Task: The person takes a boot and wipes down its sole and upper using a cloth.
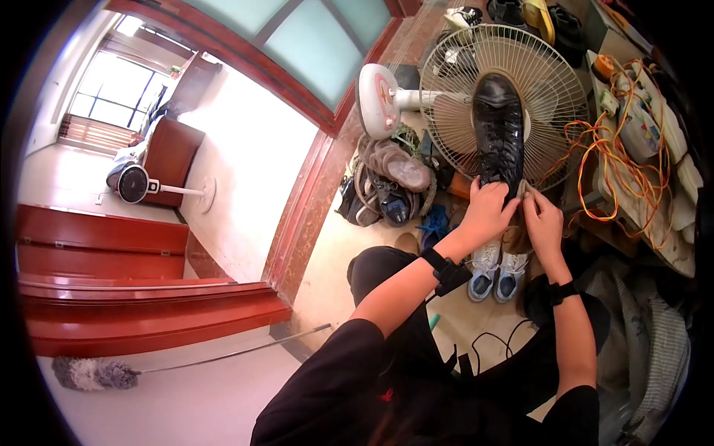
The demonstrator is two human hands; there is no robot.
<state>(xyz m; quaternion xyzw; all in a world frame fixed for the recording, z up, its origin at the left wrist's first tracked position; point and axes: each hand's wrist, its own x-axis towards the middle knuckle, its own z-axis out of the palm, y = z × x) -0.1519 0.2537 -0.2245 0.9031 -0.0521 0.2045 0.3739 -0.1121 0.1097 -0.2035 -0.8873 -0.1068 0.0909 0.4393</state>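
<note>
A black lace-up shoe (498, 126) is held up in front of a standing fan's wire grille, its toe pointing away from me. My left hand (489, 213) is closed around the near end of the shoe, by the laces and ankle opening. My right hand (543, 219) pinches at the right side of that same end, thumb and fingers close together. Something small and pale shows at its fingertips; I cannot make out what it is. The fan (569, 70) lies tipped over, with its white base (378, 101) to the left.
Several shoes and sandals (398, 167) are piled left of the fan. White-and-blue sneakers (485, 271) stand below my hands. Orange and yellow cables (621, 167) tangle over a cluttered board at right. A duster (97, 373) lies lower left, beside the red door frame (294, 201).
</note>
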